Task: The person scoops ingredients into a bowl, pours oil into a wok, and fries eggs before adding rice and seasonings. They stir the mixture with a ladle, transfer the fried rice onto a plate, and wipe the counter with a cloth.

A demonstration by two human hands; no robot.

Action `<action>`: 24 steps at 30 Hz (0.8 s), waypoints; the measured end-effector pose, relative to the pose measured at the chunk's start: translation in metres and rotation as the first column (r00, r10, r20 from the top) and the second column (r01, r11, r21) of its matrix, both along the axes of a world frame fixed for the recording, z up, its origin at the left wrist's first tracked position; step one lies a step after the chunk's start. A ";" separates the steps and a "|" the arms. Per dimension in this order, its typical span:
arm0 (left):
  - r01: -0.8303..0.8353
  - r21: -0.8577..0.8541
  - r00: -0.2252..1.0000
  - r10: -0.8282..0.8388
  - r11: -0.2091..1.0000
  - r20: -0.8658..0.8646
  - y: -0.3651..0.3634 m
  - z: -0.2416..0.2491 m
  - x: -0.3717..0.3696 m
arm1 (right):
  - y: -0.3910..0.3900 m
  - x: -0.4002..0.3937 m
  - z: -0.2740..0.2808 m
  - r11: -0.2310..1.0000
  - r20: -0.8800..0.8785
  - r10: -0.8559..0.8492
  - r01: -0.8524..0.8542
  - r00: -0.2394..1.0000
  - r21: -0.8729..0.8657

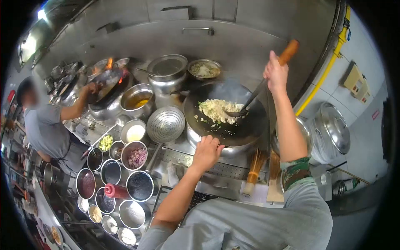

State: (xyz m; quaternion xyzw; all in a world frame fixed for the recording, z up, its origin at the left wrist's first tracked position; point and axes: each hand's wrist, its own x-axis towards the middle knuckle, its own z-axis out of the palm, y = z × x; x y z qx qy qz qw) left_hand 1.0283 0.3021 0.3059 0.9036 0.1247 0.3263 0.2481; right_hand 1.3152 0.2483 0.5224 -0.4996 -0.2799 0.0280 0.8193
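Note:
A large dark wok sits on the stove in front of me, with pale fried rice flecked with green inside it. My right hand is raised at the right, closed around the shaft of a long metal ladle just below its wooden handle. The ladle's bowl rests in the wok at the right side of the rice. My left hand is closed at the wok's near left rim; any cloth or handle under its fingers is hidden. Left of the wok lies a perforated strainer.
Pots of sauces and ingredients, with a red squeeze bottle, stand at the lower left. A bamboo brush lies near the front edge. Lidded pots sit behind. A co-worker cooks at a flaming wok at the left.

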 end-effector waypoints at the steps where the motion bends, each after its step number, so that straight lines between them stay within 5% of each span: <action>1: 0.005 0.004 1.000 -0.005 1.000 -0.009 0.003 0.001 0.005 | 0.001 0.012 -0.017 0.999 0.003 -0.014 0.014 1.000 0.039; 2: 0.008 0.013 1.000 -0.008 1.000 -0.026 0.004 0.001 0.007 | 0.007 0.017 -0.042 0.997 0.007 -0.075 0.075 0.997 0.038; 4: 0.019 0.024 0.998 -0.017 1.000 -0.063 0.006 -0.001 0.011 | 0.026 0.028 -0.087 0.983 0.005 0.184 -0.184 0.983 0.009; 7: 0.012 0.073 0.999 -0.015 0.997 0.035 0.001 0.014 0.003 | 0.038 0.042 -0.054 0.977 -0.017 0.213 -0.213 0.977 -0.002; 10: -0.024 0.098 0.998 0.029 0.995 -0.054 -0.005 0.045 -0.001 | 0.040 0.046 -0.052 0.955 -0.044 0.239 -0.227 0.970 0.192; 12: 0.014 0.055 0.993 -0.007 0.998 -0.117 -0.006 0.036 0.010 | 0.069 0.049 -0.090 0.965 -0.130 0.236 -0.215 0.963 0.152; 14: 0.046 0.039 0.985 -0.039 0.998 -0.169 -0.003 0.028 0.015 | 0.073 0.053 -0.065 0.937 -0.197 0.348 -0.347 0.917 0.038; 16: 0.076 0.020 0.967 -0.069 0.997 -0.244 -0.003 0.018 0.006 | 0.061 0.051 -0.030 0.949 -0.277 0.283 -0.310 0.918 -0.060; 20: 0.056 -0.032 0.996 -0.058 0.998 -0.065 -0.043 0.072 -0.010 | 0.030 0.011 0.017 0.914 -0.310 0.249 -0.329 0.918 -0.238; 22: 0.005 0.014 1.000 -0.005 1.000 0.025 -0.041 0.082 0.007 | 0.036 0.003 0.005 0.941 -0.175 0.131 -0.178 0.976 -0.288; 24: -0.007 0.053 1.000 0.009 0.999 -0.029 -0.030 0.036 0.010 | 0.052 -0.011 -0.017 0.928 -0.017 -0.063 0.053 0.998 -0.368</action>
